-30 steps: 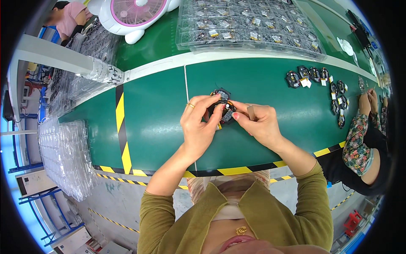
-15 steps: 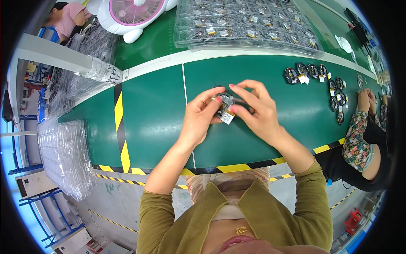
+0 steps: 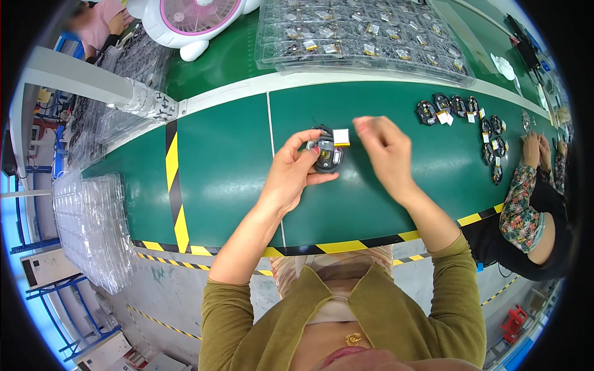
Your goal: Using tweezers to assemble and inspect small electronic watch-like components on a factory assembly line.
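Observation:
My left hand (image 3: pixel 289 167) grips a black oval electronic housing (image 3: pixel 329 162) above the green bench, thumb over its left side. Small circuit parts show inside the housing. At its upper right sticks out a flat silver pouch battery (image 3: pixel 341 136) with a yellow lower edge. To the right of the battery and apart from it, my right hand (image 3: pixel 388 151) is raised with fingers curled and thumb and forefinger drawn together. Its fingertips are a little blurred, so anything between them cannot be made out.
Several similar black housings (image 3: pixel 426 112) lie at the right. Behind the bench's pale rail sits a clear tray (image 3: pixel 365 65) of parts, with a white-and-pink fan (image 3: pixel 199 13) beside it. Clear trays (image 3: pixel 93 229) are stacked at left. A co-worker's floral sleeve (image 3: pixel 520 201) is at right.
My right hand has drawn back to the right from the housing. The battery now stands at the housing's upper right with its plain silver face showing; before, a white printed face hung lower down.

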### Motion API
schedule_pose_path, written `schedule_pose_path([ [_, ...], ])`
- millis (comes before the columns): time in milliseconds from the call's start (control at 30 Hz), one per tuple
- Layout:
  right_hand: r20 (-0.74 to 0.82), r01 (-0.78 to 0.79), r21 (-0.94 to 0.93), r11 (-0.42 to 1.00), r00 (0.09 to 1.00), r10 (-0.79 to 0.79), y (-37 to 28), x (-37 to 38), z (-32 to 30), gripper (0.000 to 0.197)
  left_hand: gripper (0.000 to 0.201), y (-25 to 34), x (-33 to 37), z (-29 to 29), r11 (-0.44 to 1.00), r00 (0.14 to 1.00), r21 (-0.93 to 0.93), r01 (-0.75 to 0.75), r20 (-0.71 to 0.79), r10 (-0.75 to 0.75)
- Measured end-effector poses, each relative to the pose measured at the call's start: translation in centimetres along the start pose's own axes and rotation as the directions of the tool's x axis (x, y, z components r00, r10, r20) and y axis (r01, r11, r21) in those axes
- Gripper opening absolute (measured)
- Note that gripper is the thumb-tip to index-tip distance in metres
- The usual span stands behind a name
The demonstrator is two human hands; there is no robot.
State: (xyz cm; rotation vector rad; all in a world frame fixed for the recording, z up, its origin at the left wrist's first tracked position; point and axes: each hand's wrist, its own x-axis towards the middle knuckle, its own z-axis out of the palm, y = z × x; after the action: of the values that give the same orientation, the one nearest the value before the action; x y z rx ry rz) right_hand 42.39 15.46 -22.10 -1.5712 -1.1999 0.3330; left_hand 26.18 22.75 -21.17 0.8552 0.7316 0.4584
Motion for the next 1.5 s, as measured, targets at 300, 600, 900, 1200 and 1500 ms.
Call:
schedule_pose_path([
  [300, 0.157, -0.254, 0.752, 0.608, 0.965, 0.21, -0.9, 0.0, -1.7, 0.028, 0.034, 0.4, 0.1, -0.4, 0.998, 0.999, -0.041, -0.04, -0.028, 0.039],
  [600, 0.327, -0.37, 0.589, 0.718, 0.922, 0.206, -1.4, -0.7, 0.0, 0.016, 0.031, 0.8, -0.2, -0.1, 0.995, 0.998, -0.083, -0.049, -0.039, 0.046],
  [900, 0.299, -0.387, 0.623, 0.68, 0.921, 0.25, -1.6, -0.8, 0.3, 0.016, 0.031, 0.7, -0.1, -0.1, 0.993, 0.999, -0.114, -0.012, -0.031, 0.008],
  [1200, 0.283, -0.332, 0.56, 0.759, 0.938, 0.201, -1.9, -1.0, 0.2, 0.015, 0.028, 0.5, 0.0, -0.3, 0.988, 0.999, -0.153, -0.029, -0.035, 0.024],
  [1500, 0.256, -0.276, 0.565, 0.777, 0.955, 0.153, -2.2, -1.2, 0.4, 0.015, 0.028, 0.5, 0.0, -0.4, 0.984, 0.999, -0.175, -0.02, -0.045, 0.012],
])
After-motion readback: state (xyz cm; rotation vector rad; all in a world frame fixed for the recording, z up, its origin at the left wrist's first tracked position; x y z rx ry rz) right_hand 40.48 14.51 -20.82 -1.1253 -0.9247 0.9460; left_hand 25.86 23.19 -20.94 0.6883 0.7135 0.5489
